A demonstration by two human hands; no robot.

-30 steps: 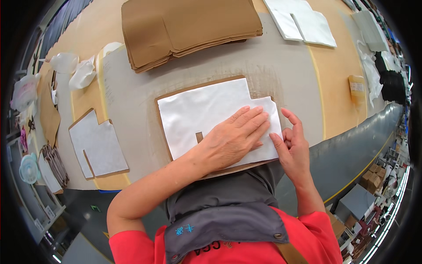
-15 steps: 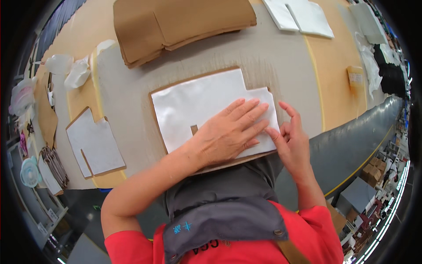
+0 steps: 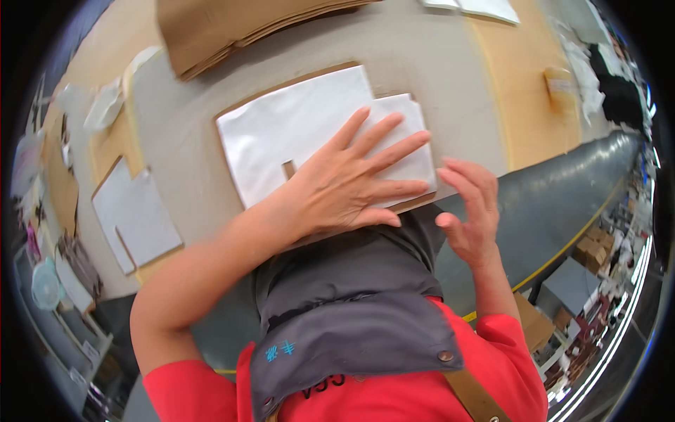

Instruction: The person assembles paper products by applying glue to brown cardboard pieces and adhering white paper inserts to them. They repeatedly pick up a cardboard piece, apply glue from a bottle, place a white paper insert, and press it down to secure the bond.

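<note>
A white sheet (image 3: 295, 116) with a notched corner and a small slot lies on a slightly larger brown piece (image 3: 285, 82), whose edge shows around it. My left hand (image 3: 351, 169) rests on the white sheet near its right part, fingers spread, palm down. Just off the sheet's right edge, my right hand (image 3: 472, 207) hovers beyond the table's front edge. Its fingers are loosely bent and apart, with nothing seen between thumb and fingers. A similar white piece with a slit (image 3: 137, 214) lies to the left on a brown backing.
A thick stack of brown sheets (image 3: 232, 28) stands at the far side of the table. White pieces (image 3: 485, 7) lie at the far right, a yellowish container (image 3: 559, 88) nearer. Crumpled white plastic (image 3: 105, 105) is on the left. The grey table (image 3: 450, 77) ends close to my waist.
My left hand's fingers have spread wider on the sheet. My right hand has come away from the sheet's right edge and its fingers have opened. The view has shifted.
</note>
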